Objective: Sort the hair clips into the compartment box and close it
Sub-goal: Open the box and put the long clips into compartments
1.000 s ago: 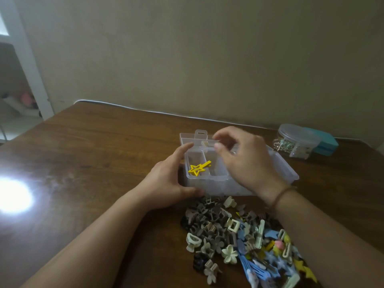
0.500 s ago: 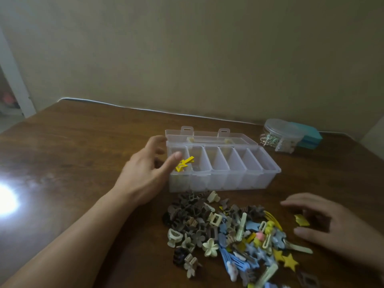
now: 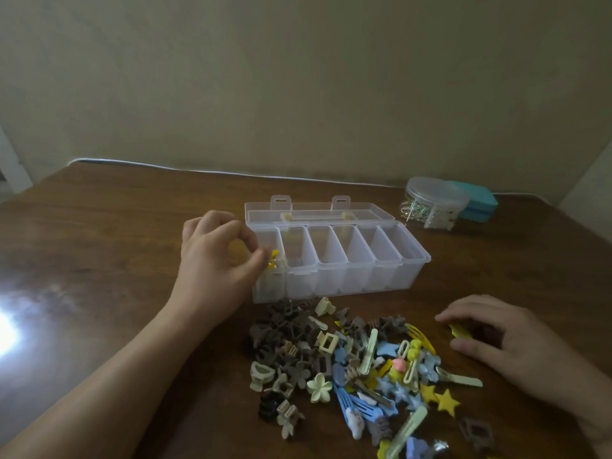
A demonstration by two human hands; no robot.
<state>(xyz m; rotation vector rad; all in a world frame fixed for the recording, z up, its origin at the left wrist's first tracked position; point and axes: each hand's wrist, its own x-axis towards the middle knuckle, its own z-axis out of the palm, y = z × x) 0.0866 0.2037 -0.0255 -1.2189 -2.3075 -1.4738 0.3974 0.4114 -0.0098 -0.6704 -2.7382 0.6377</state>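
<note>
We see a wide brown wooden desk [image 3: 109, 246] filling the lower two thirds of the frame, with a bright glare patch at its left edge. At the centre stands the clear compartment box [image 3: 344, 260], its lid [image 3: 314, 212] folded back flat behind it and six long compartments open to us. Below the box, in the lower middle of the frame, lies the pile of hair clips [image 3: 357, 369]: brown and beige claw clips toward the left, blue, yellow and pale green ones toward the right.

Our left hand [image 3: 218, 260] sits at the box's left end, thumb and fingers curled together over the leftmost compartment and pinching a yellow clip [image 3: 273, 258], which is only partly visible. Our right hand [image 3: 496, 336] rests low on the desk at the right of the frame, just beside the pile, fingers bent over a yellow clip piece [image 3: 458, 330]; we cannot tell whether it grips it or merely covers it.

In the upper right stand a round clear jar [image 3: 430, 203] and, behind it, a teal case [image 3: 477, 203].
</note>
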